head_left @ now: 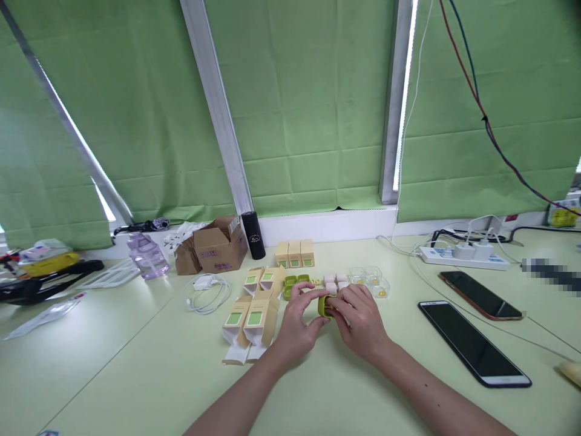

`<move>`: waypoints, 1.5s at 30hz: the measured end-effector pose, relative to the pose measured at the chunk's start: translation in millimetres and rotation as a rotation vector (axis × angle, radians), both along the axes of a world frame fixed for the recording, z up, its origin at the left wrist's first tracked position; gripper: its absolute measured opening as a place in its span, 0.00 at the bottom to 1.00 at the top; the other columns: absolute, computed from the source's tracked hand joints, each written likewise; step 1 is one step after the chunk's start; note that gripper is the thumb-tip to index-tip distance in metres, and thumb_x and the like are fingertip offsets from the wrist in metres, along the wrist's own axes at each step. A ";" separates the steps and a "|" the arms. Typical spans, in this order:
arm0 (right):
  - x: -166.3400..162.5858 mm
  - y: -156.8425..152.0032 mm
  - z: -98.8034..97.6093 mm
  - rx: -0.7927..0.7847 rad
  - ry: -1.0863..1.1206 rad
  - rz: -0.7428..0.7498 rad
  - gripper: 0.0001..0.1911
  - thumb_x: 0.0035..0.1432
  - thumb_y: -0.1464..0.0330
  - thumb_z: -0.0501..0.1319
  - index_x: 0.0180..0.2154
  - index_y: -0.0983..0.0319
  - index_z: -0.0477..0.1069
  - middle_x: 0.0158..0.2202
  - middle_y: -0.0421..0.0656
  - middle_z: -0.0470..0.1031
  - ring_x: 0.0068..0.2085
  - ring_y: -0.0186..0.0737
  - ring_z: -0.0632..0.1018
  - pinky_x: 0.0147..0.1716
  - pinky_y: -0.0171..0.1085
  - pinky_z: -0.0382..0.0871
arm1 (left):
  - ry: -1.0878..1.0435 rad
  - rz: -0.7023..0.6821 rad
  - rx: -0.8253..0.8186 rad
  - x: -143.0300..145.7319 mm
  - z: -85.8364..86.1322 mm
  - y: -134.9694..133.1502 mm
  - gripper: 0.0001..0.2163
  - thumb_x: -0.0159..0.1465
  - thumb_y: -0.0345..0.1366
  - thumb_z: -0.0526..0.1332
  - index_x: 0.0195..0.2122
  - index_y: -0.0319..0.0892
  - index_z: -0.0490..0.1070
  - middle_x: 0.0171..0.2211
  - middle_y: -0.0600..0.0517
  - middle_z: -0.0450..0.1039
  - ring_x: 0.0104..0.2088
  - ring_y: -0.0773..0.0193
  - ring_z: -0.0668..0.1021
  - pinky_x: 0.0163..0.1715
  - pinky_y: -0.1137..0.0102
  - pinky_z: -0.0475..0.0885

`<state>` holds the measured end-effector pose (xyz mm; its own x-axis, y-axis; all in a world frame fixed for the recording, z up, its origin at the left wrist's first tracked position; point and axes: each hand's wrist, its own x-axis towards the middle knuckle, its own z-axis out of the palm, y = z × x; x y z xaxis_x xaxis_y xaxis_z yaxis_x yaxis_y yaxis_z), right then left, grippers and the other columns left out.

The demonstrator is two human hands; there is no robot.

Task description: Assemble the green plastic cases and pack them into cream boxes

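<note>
My left hand holds a small green square-edged case between thumb and fingers, its open side turned to the right. The fingers of my right hand are bunched at that opening, partly inside; whatever they pinch is hidden. Just beyond my hands are several more green cases, small white-pink pieces and clear round cups with yellow spots inside. Left of my left hand lie several open beige cartons with green labels and white flaps. Three closed beige boxes stand in a row behind.
Two phones lie to the right, before a white power strip with cables. At the back left are a cardboard box, a black cylinder and a purple bottle. A white charger cable lies coiled near the cartons.
</note>
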<state>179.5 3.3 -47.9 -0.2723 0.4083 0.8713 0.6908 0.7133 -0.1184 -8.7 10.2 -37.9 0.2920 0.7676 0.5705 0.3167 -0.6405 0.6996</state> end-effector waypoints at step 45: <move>1.0 6.6 -16.5 -0.238 0.243 0.215 0.26 0.61 0.78 0.57 0.59 0.55 0.66 0.54 0.49 0.77 0.58 0.52 0.77 0.56 0.54 0.76 | -0.049 0.111 -0.106 6.0 -3.8 8.8 0.07 0.67 0.38 0.61 0.33 0.43 0.74 0.36 0.49 0.70 0.37 0.60 0.73 0.40 0.65 0.69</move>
